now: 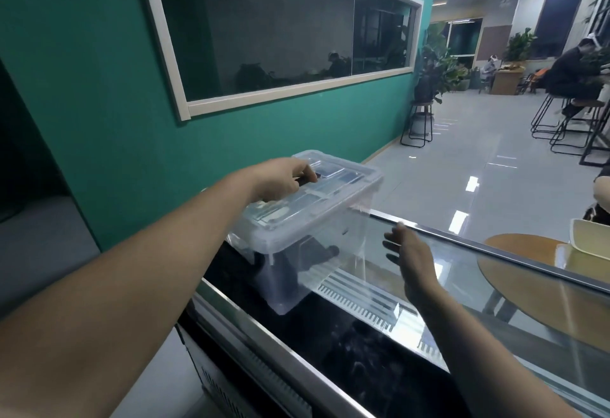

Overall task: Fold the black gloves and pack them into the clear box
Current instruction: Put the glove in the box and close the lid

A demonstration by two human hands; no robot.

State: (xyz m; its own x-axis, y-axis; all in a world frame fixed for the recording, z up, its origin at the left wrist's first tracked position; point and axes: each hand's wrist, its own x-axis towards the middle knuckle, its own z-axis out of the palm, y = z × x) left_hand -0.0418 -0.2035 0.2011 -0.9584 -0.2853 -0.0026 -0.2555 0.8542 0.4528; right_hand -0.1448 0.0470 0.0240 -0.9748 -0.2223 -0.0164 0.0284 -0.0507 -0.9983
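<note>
Plastic of a thin, stiff kind made up the clear box [333, 272], which stood at the left end of the glass-topped bench [330, 358] with its lid [290, 219] on. Whether its base bore on the glass or hung just above it could not be told. Dark shapes showed through the near wall, most likely the black gloves [318, 252], lying low inside.

The left hand [280, 180] reached over the lid, its grip curled round the dark handle [305, 181] on top. The right hand [412, 252] was flat and wide, fingers straight, just beside the box's right wall and holding nothing; contact with the wall was not clear.

The load looked light, only soft gloves in a near-empty shell, so the box should lift easily but might swing from its single handle. Its smooth walls would likely be slippery and flex under a squeeze. The handle, with a steadying palm at the side or under the base, seemed the sound hold.
</note>
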